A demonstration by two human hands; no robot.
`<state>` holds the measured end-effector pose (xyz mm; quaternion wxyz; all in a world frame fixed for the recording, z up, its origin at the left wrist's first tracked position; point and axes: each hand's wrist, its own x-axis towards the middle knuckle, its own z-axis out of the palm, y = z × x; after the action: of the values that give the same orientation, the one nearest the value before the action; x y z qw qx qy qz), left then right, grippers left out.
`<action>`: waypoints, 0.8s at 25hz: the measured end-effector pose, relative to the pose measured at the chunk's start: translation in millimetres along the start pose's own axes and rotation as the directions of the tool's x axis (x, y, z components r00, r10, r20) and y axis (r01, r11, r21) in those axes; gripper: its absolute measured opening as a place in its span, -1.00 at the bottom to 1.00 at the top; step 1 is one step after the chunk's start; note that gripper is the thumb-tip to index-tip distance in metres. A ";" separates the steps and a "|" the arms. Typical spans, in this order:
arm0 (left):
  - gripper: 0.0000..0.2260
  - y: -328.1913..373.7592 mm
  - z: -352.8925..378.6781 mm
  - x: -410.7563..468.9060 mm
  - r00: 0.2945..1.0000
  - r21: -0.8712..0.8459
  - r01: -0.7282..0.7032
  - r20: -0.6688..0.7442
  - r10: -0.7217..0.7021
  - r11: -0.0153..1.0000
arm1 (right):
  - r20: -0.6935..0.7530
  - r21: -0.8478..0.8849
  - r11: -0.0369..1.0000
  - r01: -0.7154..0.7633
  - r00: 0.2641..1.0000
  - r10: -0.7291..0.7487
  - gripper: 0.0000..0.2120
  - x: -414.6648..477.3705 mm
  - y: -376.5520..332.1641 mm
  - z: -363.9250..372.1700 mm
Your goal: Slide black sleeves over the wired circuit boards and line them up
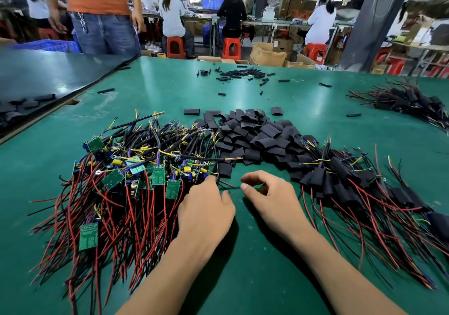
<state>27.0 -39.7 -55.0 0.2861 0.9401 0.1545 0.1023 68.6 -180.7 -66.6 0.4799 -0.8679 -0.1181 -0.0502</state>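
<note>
A heap of green wired circuit boards [136, 176] with red and black leads lies at the left. Loose black sleeves [257, 140] are piled in the middle. Sleeved boards [340, 181] lie in a rough row at the right. My left hand [206, 208] reaches into the right edge of the board heap. Its fingers curl down over one board's wires, whose red and black ends [227, 185] stick out beside the thumb. The fingertips are hidden. One sleeve [224, 170] lies just beyond that hand. My right hand [267, 193] hovers beside it, fingers loosely curled, holding nothing.
The green table [243, 254] carries more sleeve pieces [243, 73] at the back and another bundle of sleeved boards [410, 103] at the far right. A dark board [48, 72] overlaps the table's left corner. A person in an orange shirt [97, 11] stands behind it.
</note>
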 end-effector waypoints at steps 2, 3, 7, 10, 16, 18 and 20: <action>-0.75 -3.3 0.4 0.4 1.000 -0.089 0.022 -0.019 -0.024 0.996 | 0.018 -0.014 1.000 -0.004 1.000 0.004 -0.90 0.8 1.1 -1.0; -0.77 -4.6 1.1 1.0 0.999 -0.132 0.029 -0.028 -0.033 0.991 | 0.036 -0.023 1.000 -0.004 0.999 0.005 -0.89 0.8 0.9 -1.4; -0.94 -5.7 4.5 1.2 0.994 -0.270 -0.002 -0.102 -0.026 0.963 | 0.122 -0.054 0.996 0.066 0.991 -0.059 -0.85 0.1 -1.7 -2.3; -0.94 -3.2 7.9 -0.7 0.988 -0.340 -0.073 -0.155 0.020 0.938 | 0.201 0.174 0.985 0.012 0.978 -0.047 -0.85 0.0 -2.6 -3.2; -0.78 4.7 6.6 -7.2 0.968 -0.503 -0.236 -0.196 0.156 0.831 | 0.152 0.620 0.777 -0.110 0.988 0.018 -0.90 -2.6 -9.9 -1.0; -0.77 9.6 6.0 -11.1 0.960 -0.544 -0.274 -0.201 0.193 0.793 | 0.075 0.688 0.721 -0.087 0.996 0.049 -0.87 -0.8 -11.9 -1.4; -0.83 13.3 4.7 -13.0 0.961 -0.604 -0.272 -0.214 0.177 0.749 | 0.029 0.732 0.675 -0.093 0.994 0.106 -0.86 2.0 -14.5 -4.9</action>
<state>19.3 -57.1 -52.6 0.5566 0.7925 0.0173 0.2488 66.9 -177.0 -51.6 0.7894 -0.6088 -0.0770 0.0202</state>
